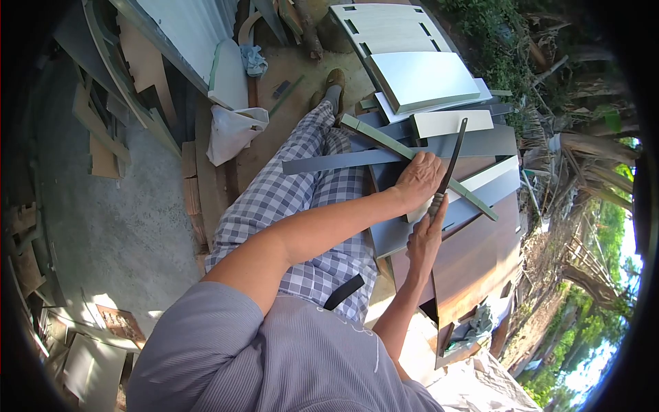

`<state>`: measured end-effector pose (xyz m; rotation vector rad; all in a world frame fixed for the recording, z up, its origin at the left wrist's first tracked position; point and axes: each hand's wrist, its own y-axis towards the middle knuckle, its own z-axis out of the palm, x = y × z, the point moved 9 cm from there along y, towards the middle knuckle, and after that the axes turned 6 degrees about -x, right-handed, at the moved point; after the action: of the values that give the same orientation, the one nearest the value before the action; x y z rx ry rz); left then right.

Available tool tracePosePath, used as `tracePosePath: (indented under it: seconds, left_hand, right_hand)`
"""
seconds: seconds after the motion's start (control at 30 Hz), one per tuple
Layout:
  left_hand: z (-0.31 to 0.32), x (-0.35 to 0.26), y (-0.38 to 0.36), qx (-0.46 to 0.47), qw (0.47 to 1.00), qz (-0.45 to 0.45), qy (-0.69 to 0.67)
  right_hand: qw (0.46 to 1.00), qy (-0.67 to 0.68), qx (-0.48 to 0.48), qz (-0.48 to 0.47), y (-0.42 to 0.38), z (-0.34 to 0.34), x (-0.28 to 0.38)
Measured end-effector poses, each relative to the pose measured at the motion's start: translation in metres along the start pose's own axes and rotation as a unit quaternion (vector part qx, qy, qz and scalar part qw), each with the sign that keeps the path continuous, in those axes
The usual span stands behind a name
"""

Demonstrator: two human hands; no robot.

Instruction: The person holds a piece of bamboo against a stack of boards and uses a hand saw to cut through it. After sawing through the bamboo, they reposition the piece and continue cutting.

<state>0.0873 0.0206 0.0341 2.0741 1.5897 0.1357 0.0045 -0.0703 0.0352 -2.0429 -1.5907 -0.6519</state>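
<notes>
A long, narrow strip of board with a green edge (381, 139) lies diagonally across the pile of panels in front of me. My left hand (420, 180) is closed over its middle, fingers bent round it. Close beside it, my right hand (427, 232) grips the handle of a long-bladed knife (454, 152). The dark, narrow blade points away from me and crosses over the strip just past my left fingers. Beneath my left forearm, a grey strip (329, 163) reaches from the pile over my checkered trousers.
White panels (425, 79) are stacked at the far end of the pile, and a brown board (473, 261) lies nearer. A white plastic bag (235, 130) and leaning offcuts (144, 62) stand left of my legs. Plants and dry branches (583, 144) border the right side.
</notes>
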Motion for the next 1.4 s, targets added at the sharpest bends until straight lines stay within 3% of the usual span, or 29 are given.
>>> tracePosePath:
  seconds: [0.1, 0.23, 0.33, 0.4, 0.43, 0.5, 0.53, 0.7, 0.8, 1.0, 1.07, 1.13, 1.17, 1.23, 1.27, 1.33, 1.37, 1.4]
  left_hand:
    - [-0.002, -0.001, -0.002, -0.002, 1.000, 0.003, 0.007]
    - [0.000, -0.002, -0.001, 0.026, 1.000, 0.009, 0.014]
    - [-0.007, -0.001, -0.001, -0.013, 1.000, 0.007, 0.014]
    - [-0.008, -0.001, -0.002, -0.020, 1.000, 0.006, 0.011]
    - [-0.007, -0.002, -0.001, -0.021, 1.000, 0.007, 0.009]
    - [-0.007, 0.000, -0.002, -0.029, 1.000, 0.004, 0.007]
    - [-0.007, 0.001, -0.002, -0.029, 1.000, 0.002, 0.008]
    - [-0.009, 0.001, -0.002, -0.047, 0.999, -0.002, 0.002]
    - [-0.010, 0.001, -0.002, -0.053, 0.999, 0.003, 0.003]
    - [-0.006, -0.001, -0.003, -0.042, 0.999, 0.003, 0.005]
    - [-0.006, -0.001, -0.003, -0.050, 0.999, 0.005, 0.011]
    - [-0.005, -0.001, -0.003, -0.044, 0.999, 0.004, 0.005]
    - [-0.006, -0.002, -0.003, -0.045, 0.999, 0.006, 0.004]
    - [-0.006, 0.000, -0.002, -0.034, 0.999, 0.006, 0.010]
    - [-0.007, 0.000, -0.002, -0.035, 0.999, 0.005, 0.012]
    - [-0.010, 0.000, -0.003, -0.045, 0.999, 0.010, 0.010]
    - [-0.009, 0.000, -0.003, -0.046, 0.999, 0.010, 0.012]
    - [-0.010, 0.000, -0.003, -0.053, 0.998, 0.008, 0.011]
  right_hand:
    - [0.997, -0.008, 0.039, 0.071, -0.014, 0.005, 0.001]
    - [0.999, -0.027, 0.007, 0.020, -0.061, -0.002, -0.010]
    - [1.000, -0.014, -0.001, 0.015, -0.087, -0.007, -0.017]
    - [0.994, -0.020, 0.039, 0.103, -0.096, -0.008, -0.022]
    - [0.994, -0.021, 0.038, 0.103, -0.094, -0.005, -0.027]
    - [0.993, -0.068, -0.044, -0.092, -0.077, -0.005, -0.006]
    - [0.992, -0.067, -0.043, -0.094, -0.066, -0.003, -0.005]
    - [0.999, 0.039, -0.005, 0.000, 0.000, 0.007, -0.008]
    - [0.998, 0.031, -0.023, -0.043, 0.006, 0.009, -0.008]
    - [0.999, -0.024, 0.022, 0.044, -0.062, -0.004, -0.001]
    - [1.000, -0.017, -0.002, 0.000, -0.075, -0.007, -0.001]
    - [0.991, 0.005, 0.053, 0.119, -0.088, -0.004, -0.018]
    - [0.992, 0.005, 0.051, 0.119, -0.086, -0.003, -0.021]
    - [0.998, -0.058, -0.015, -0.029, -0.072, -0.004, -0.003]
    - [0.998, -0.057, -0.015, -0.030, -0.062, 0.000, -0.005]
    - [0.984, -0.068, -0.077, -0.143, -0.037, -0.003, 0.013]
    - [0.984, -0.067, -0.077, -0.145, -0.025, -0.006, 0.025]
    - [0.999, -0.025, -0.015, -0.029, -0.010, -0.002, 0.018]
